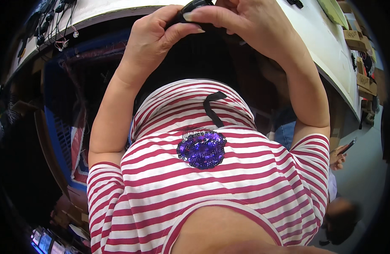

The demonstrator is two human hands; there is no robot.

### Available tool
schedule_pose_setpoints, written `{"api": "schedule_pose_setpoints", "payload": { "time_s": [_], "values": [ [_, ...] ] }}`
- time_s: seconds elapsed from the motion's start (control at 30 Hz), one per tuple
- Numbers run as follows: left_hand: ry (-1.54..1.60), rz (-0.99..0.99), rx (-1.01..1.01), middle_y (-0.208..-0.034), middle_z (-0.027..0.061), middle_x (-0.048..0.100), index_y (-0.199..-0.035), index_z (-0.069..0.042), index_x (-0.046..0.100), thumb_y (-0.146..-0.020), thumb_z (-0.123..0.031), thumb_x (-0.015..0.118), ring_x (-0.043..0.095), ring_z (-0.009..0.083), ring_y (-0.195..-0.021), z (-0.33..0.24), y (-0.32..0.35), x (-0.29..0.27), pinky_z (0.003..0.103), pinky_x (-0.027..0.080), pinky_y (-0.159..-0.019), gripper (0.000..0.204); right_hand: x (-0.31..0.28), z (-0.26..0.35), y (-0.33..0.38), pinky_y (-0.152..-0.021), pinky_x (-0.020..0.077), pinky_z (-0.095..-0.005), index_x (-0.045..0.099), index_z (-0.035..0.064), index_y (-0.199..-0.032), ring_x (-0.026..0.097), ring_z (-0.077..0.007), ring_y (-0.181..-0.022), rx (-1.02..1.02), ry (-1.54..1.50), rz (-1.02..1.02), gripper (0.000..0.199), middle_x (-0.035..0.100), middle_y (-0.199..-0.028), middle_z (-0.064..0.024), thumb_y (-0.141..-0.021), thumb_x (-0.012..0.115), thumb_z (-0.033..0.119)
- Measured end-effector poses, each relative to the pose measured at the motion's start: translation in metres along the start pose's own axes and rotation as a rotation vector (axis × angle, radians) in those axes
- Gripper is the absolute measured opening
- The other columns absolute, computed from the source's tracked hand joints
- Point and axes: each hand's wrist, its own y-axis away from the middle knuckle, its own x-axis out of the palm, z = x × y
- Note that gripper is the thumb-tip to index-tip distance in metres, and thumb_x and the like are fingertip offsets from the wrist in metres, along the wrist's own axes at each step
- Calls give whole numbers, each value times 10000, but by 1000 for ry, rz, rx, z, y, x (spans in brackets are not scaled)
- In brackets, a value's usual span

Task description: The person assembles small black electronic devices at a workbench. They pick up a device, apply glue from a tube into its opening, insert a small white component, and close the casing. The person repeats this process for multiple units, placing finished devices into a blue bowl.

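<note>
Our left hand (150,37) and right hand (251,20) both grip a glossy black part (195,5) near the counter (315,40); work on it looks underway, the part not yet set down, though how much is finished we cannot tell

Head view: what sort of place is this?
Probably a small assembly workshop: a smooth white worktop, thin black cables with small pale ends at its left, and brown cardboard boxes near its right edge.
</note>
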Motion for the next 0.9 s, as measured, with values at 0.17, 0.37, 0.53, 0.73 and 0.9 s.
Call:
{"api": "schedule_pose_setpoints", "payload": {
  "time_s": [0.17, 0.37, 0.53, 0.73, 0.9],
  "values": [
    [-44, -37, 36, -913, 33, 650, -1061, 6, 608, -864, -204, 622, 602, 100, -847, -1, 8, 6, 210, 473, -766, 288, 8, 2, -8, -595, 463, -289, 630, -8, -823, 578, -231, -640, 276, -11, 163, 375, 606, -689, -152, -850, 584, 364],
    [459, -121, -311, -659, -73, 505, -1023, -33, 644, -882, -190, 608, 389, -6, -556, 8, 15, -25, 153, 280, -479, 215, 85, -75, 28, -668, 495, -331, 637, 19, -946, 629, -253, -707, -19, 14, 238, 284, 644, -776, -125, -852, 554, 274],
    [543, -135, -317, -619, -91, 387, -1064, -9, 604, -884, -254, 604, 293, -10, -524, 20, 24, -32, 157, 196, -459, 304, 209, -145, 33, -985, 366, -450, 367, 69, -1346, 447, -331, -1195, 6, 418, 369, 601, 422, -1331, -167, -774, 549, 67],
    [697, -184, -388, -589, -66, 408, -1063, 1, 579, -883, -311, 596, 280, 9, -494, 21, 23, -36, 175, 197, -448, 360, 275, -174, 16, -851, 436, -452, 499, 58, -1208, 569, -302, -982, 44, 453, 177, 371, 546, -1156, -151, -858, 483, 179],
    [716, -227, -371, -603, -52, 367, -1126, 20, 519, -905, -364, 519, 271, 32, -499, 22, 15, -33, 186, 212, -468, 444, 202, -137, 15, -788, 471, -383, 651, 68, -976, 613, -287, -869, 266, 129, 273, 295, 640, -934, -131, -901, 458, 278]
  ]
}}
